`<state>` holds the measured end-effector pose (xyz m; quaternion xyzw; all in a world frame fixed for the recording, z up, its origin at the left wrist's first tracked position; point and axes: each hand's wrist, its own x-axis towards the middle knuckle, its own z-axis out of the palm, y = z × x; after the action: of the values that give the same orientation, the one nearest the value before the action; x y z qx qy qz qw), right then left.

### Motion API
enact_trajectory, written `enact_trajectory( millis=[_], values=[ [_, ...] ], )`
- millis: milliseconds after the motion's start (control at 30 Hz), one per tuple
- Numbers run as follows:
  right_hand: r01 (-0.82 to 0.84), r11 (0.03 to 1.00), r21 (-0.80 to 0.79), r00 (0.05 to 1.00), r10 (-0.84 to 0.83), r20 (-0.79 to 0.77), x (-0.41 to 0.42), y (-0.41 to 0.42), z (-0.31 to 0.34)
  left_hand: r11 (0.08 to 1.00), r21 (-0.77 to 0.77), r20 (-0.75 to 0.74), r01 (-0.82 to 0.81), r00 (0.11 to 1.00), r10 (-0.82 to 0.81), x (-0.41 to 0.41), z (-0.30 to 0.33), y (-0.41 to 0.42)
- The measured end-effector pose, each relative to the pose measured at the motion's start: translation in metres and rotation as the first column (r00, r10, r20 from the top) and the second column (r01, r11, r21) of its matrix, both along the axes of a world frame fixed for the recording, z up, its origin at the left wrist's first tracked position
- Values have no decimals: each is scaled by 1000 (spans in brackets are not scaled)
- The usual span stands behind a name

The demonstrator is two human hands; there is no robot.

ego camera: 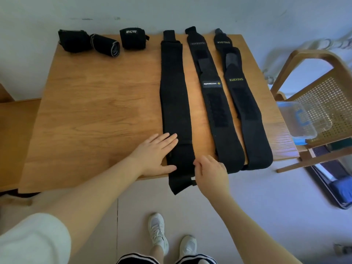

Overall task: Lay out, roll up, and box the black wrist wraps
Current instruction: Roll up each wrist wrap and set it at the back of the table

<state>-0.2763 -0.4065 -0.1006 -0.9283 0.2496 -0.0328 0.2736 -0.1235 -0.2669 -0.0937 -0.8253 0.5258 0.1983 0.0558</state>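
Note:
Black wrist wraps lie stretched out lengthwise on the right half of the wooden table (91, 103). The leftmost flat wrap (174, 96) hangs over the near edge. My left hand (154, 155) rests flat, fingers spread, on its left side near the table edge. My right hand (210, 172) pinches its right edge with curled fingers. To the right lie a wrap with a white label (215, 103) and a XUEYING wrap (245, 111), each overlapping another wrap behind it. Three rolled wraps sit at the far left: one (73, 40), a second (106, 45) and a third (133, 38).
A clear plastic box (302, 119) with blue clips sits on a cane-seat wooden chair (327, 96) right of the table. A lower wooden surface (13, 138) adjoins the table's left side. My white shoes (171, 239) stand on the pale floor below.

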Motion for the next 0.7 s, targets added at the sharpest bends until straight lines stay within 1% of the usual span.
enact_trajectory(
  millis=[33, 67, 100, 133, 167, 233, 333, 367, 400, 433, 500, 533, 567, 600, 633, 667, 700],
  values=[
    [212, 968, 134, 977, -205, -63, -9, 0, 1, 1000, 9, 9, -19, 1000, 19, -3, -1, -2],
    [366, 880, 302, 929, -327, -173, -17, -1, -1, 999, 20, 19, -40, 999, 39, -7, -2, -3],
    [441, 785, 436, 896, -351, -274, -23, 0, -5, 998, 30, 25, -60, 998, 59, -11, -3, -4],
    [465, 733, 497, 881, -328, -341, -27, 1, -11, 996, 40, 36, -78, 996, 77, -15, -3, -4],
    [458, 705, 542, 882, -286, -374, -27, 2, -15, 994, 49, 59, -97, 994, 94, -19, -3, -4],
    [443, 606, 661, 895, -252, -368, -25, 6, -22, 988, 55, 108, -144, 985, 137, -26, -3, -6],
    [384, 402, 831, 923, -194, -333, -21, 13, -28, 976, 63, 123, -207, 972, 198, -34, -4, -10],
    [375, 390, 841, 927, -159, -340, -19, 14, -28, 974, 66, 128, -217, 970, 208, -34, -3, -11],
    [370, 428, 825, 927, -116, -356, -18, 14, -31, 971, 72, 137, -229, 966, 218, -36, -3, -11],
    [368, 495, 787, 920, -70, -386, -17, 15, -31, 966, 81, 143, -245, 962, 232, -37, -2, -12],
    [375, 634, 677, 876, -4, -482, -21, 15, -29, 951, 90, 166, -295, 946, 278, -41, 1, -14],
    [365, 684, 632, 855, 21, -517, -27, 13, -29, 941, 82, 181, -329, 933, 311, -44, 1, -15],
    [338, 710, 618, 850, 52, -525, -35, 10, -25, 927, 65, 192, -368, 917, 351, -49, 2, -15],
    [308, 708, 635, 861, 76, -503, -42, 6, -20, 917, 31, 189, -397, 903, 385, -56, 4, -15],
    [281, 676, 681, 887, 89, -454, -50, 1, -10, 912, -32, 175, -408, 897, 407, -64, 7, -14],
    [254, 629, 735, 916, 88, -391, -57, -3, 0, 900, -122, 133, -419, 891, 433, -74, 11, -12],
    [231, 576, 784, 943, 66, -326, -62, -8, 9, 859, -225, 46, -459, 876, 480, -85, 16, -11]
  ],
)
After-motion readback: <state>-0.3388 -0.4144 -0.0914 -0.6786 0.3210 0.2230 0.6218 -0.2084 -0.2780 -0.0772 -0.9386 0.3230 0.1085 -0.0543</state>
